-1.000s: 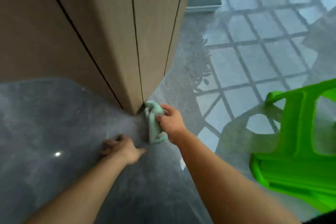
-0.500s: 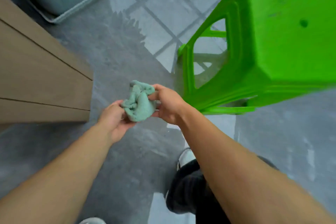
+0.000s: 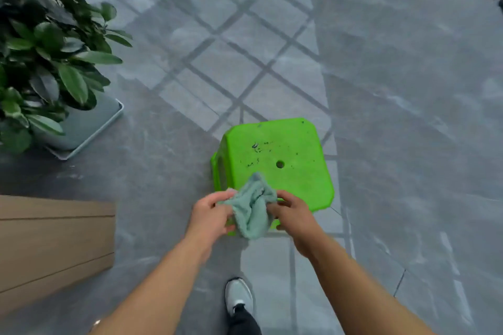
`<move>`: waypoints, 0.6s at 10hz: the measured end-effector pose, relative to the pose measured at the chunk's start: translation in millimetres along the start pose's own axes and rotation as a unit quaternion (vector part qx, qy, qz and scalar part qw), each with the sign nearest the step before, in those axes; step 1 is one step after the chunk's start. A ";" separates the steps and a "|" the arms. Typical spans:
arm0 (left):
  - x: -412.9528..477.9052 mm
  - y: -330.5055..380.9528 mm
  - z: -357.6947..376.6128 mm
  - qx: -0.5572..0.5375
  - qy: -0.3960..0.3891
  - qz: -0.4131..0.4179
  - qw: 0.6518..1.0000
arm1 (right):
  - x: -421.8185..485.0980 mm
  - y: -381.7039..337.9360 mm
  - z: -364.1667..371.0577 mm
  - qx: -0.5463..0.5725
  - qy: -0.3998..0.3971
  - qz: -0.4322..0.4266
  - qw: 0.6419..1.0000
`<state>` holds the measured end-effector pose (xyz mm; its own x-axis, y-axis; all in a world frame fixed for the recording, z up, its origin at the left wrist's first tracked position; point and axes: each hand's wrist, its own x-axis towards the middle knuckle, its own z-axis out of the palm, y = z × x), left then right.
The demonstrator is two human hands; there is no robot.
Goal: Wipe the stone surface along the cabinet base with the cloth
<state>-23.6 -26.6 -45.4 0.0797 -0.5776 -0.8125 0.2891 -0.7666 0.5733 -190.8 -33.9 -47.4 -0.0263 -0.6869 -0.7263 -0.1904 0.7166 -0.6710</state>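
Note:
A crumpled pale green cloth (image 3: 251,208) hangs in the air between both hands, in front of me at waist height. My left hand (image 3: 211,216) pinches its left edge and my right hand (image 3: 292,212) grips its right side. The wooden cabinet (image 3: 51,242) stands at the left edge, well away from the cloth. Grey polished stone floor (image 3: 152,177) runs along the cabinet's base and under my arms.
A bright green plastic stool (image 3: 283,160) stands just beyond my hands. A potted plant (image 3: 40,49) in a grey square planter (image 3: 84,125) fills the upper left. My shoe (image 3: 239,298) is on the floor below the hands. Window reflections cross the tiles ahead.
I rose from the cabinet corner, where my right hand pressed the cloth to the base. The cloth came off the floor, my left hand took hold too, and the view swung toward the stool.

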 end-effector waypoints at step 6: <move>0.4 -5.7 8.4 0.084 0.005 0.072 0.994 | 29.5 38.1 -28.1 -0.123 0.082 0.030 0.989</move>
